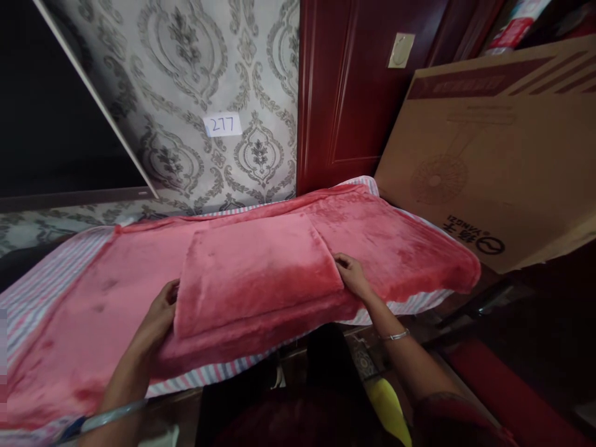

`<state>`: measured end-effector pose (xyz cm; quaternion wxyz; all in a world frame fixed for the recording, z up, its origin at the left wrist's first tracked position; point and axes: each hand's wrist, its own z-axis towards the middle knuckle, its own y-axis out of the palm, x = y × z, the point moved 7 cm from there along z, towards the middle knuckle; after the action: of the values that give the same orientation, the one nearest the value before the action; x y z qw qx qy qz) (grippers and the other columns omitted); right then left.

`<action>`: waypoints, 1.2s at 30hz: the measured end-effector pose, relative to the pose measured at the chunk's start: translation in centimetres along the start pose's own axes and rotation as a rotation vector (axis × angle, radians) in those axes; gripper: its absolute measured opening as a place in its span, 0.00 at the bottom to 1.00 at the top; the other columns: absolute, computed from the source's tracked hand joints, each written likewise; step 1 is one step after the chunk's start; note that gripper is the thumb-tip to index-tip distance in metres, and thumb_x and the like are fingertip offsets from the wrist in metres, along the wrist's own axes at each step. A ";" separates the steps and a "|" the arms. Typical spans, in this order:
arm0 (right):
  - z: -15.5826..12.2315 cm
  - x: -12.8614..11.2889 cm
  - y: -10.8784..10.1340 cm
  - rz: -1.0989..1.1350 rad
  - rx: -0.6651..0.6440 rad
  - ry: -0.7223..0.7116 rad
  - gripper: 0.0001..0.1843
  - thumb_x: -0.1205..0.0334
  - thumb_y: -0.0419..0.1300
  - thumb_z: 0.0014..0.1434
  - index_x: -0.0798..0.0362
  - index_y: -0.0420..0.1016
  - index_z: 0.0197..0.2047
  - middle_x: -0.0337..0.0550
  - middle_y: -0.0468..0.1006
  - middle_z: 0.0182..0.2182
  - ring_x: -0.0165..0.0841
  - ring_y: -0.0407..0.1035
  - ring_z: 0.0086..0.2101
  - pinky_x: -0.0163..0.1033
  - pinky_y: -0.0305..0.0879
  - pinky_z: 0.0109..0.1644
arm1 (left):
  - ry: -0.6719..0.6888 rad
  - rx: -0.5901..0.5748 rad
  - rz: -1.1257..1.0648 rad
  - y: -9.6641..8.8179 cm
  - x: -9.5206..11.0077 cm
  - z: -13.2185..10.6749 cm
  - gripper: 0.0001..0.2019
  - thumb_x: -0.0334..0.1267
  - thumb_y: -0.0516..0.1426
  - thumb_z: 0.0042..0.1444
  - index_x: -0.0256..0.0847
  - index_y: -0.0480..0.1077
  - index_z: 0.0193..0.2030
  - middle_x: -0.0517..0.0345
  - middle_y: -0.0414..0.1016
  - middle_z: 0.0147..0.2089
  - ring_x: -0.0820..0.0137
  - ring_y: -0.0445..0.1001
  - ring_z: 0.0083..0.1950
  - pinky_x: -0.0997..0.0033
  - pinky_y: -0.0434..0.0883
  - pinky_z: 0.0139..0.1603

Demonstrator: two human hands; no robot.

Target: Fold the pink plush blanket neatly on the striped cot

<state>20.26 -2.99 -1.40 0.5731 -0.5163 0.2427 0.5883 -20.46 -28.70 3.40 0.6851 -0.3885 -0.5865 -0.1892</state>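
Observation:
A rectangular pink plush cloth (256, 267) lies flat on a larger pink plush blanket (391, 242), and the two share the same colour and pile. My left hand (161, 313) is at the cloth's left edge, its fingers curled closed on the border and partly hidden. At the right edge, my right hand (352, 276) pinches the side between thumb and fingers. The cloth's lower part looks darker red than its upper part. Whether it is a separate piece or joined to the blanket, I cannot tell.
A striped sheet (209, 374) shows under the blanket. A dark screen (65, 112) stands at the left, and a large cardboard box (493, 155) leans at the right. Behind are patterned wallpaper with a "277" paper label (223, 124) and a dark red door (344, 87).

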 end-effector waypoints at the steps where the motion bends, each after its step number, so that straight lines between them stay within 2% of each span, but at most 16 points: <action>1: -0.1 0.1 0.1 -0.028 -0.004 0.005 0.15 0.49 0.56 0.51 0.50 0.75 0.32 0.43 0.78 0.30 0.38 0.70 0.33 0.41 0.68 0.40 | 0.003 0.011 -0.001 0.1 -0.1 0.0 0.31 0.48 0.70 0.31 0.45 0.72 0.45 0.51 0.81 0.48 0.53 0.78 0.53 0.61 0.80 0.48; 4: -0.3 0.3 0.2 -0.119 0.003 0.026 0.14 0.52 0.58 0.47 0.51 0.75 0.34 0.44 0.78 0.31 0.38 0.69 0.33 0.40 0.67 0.39 | 0.030 0.021 -0.015 0.2 0.0 -0.2 0.31 0.50 0.70 0.32 0.43 0.73 0.46 0.51 0.82 0.48 0.53 0.79 0.52 0.62 0.79 0.49; 7: -0.5 0.2 0.2 -0.085 0.013 0.003 0.16 0.52 0.58 0.49 0.52 0.76 0.39 0.45 0.79 0.35 0.38 0.70 0.34 0.40 0.68 0.41 | 0.057 -0.015 -0.019 0.4 0.2 -0.6 0.32 0.53 0.69 0.36 0.42 0.75 0.49 0.50 0.82 0.48 0.52 0.78 0.53 0.59 0.78 0.52; 9: -0.7 0.0 0.0 -0.046 0.028 -0.049 0.18 0.50 0.59 0.49 0.52 0.76 0.40 0.47 0.80 0.38 0.39 0.72 0.37 0.42 0.69 0.43 | 0.071 -0.068 -0.009 0.7 0.4 -0.9 0.32 0.54 0.68 0.39 0.40 0.76 0.51 0.49 0.83 0.48 0.51 0.78 0.54 0.57 0.77 0.54; 12: -1.0 0.1 -0.6 -0.034 0.027 -0.075 0.18 0.46 0.58 0.53 0.51 0.77 0.36 0.48 0.80 0.38 0.41 0.72 0.39 0.45 0.69 0.47 | 0.093 -0.118 -0.004 1.1 0.6 -1.2 0.32 0.54 0.67 0.40 0.38 0.78 0.51 0.48 0.83 0.47 0.48 0.77 0.54 0.54 0.76 0.55; 16: -1.3 0.1 -1.0 -0.056 -0.012 -0.045 0.25 0.38 0.50 0.62 0.49 0.77 0.34 0.47 0.80 0.38 0.41 0.72 0.42 0.46 0.69 0.51 | 0.129 -0.081 -0.061 1.3 0.3 -1.1 0.31 0.53 0.66 0.42 0.36 0.79 0.52 0.48 0.84 0.45 0.47 0.76 0.55 0.49 0.73 0.59; 21: -1.1 -1.0 -0.6 -0.244 0.014 -0.088 0.31 0.31 0.60 0.52 0.51 0.80 0.40 0.48 0.79 0.39 0.41 0.71 0.38 0.44 0.68 0.41 | 0.131 -0.058 -0.121 1.2 -0.7 -0.8 0.28 0.50 0.67 0.43 0.38 0.80 0.50 0.49 0.84 0.46 0.49 0.77 0.54 0.49 0.73 0.59; 24: -0.6 -1.3 -0.1 -0.307 0.023 -0.091 0.31 0.29 0.59 0.50 0.50 0.79 0.32 0.46 0.77 0.32 0.40 0.69 0.33 0.43 0.66 0.38 | 0.123 -0.067 -0.142 1.2 -0.8 -0.8 0.29 0.51 0.66 0.43 0.36 0.80 0.50 0.47 0.84 0.45 0.49 0.77 0.54 0.49 0.73 0.58; 27: -0.1 -0.9 0.3 -0.242 0.009 0.018 0.31 0.29 0.60 0.47 0.52 0.77 0.32 0.44 0.77 0.29 0.38 0.68 0.31 0.42 0.64 0.37 | 0.113 -0.071 -0.164 1.1 -0.7 -0.9 0.31 0.52 0.67 0.42 0.36 0.80 0.51 0.47 0.84 0.45 0.49 0.77 0.54 0.50 0.74 0.57; 30: -0.2 -1.3 0.3 -0.189 0.086 0.045 0.31 0.32 0.62 0.46 0.53 0.77 0.37 0.43 0.77 0.31 0.37 0.68 0.31 0.41 0.63 0.37 | 0.106 -0.068 -0.174 1.1 -0.6 -1.0 0.31 0.53 0.68 0.42 0.36 0.80 0.51 0.46 0.84 0.45 0.49 0.77 0.54 0.50 0.74 0.57; 32: -0.5 -1.8 0.4 -0.163 0.113 0.035 0.27 0.35 0.61 0.48 0.52 0.75 0.35 0.40 0.75 0.29 0.35 0.66 0.30 0.40 0.62 0.35 | 0.101 -0.065 -0.181 1.0 -0.7 -1.0 0.32 0.54 0.69 0.41 0.35 0.80 0.51 0.45 0.83 0.47 0.49 0.77 0.55 0.50 0.74 0.58; 36: -0.7 -1.4 0.6 -0.088 0.087 0.115 0.23 0.36 0.59 0.51 0.49 0.68 0.29 0.34 0.65 0.22 0.32 0.60 0.26 0.38 0.59 0.31 | 0.103 -0.058 -0.194 0.9 -0.8 -1.1 0.33 0.56 0.69 0.42 0.35 0.79 0.51 0.45 0.83 0.48 0.49 0.77 0.56 0.50 0.72 0.61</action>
<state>19.65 -4.34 -0.58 0.6056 -0.5338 0.2776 0.5207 -19.31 -29.12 2.38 0.6812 -0.3393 -0.5796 -0.2913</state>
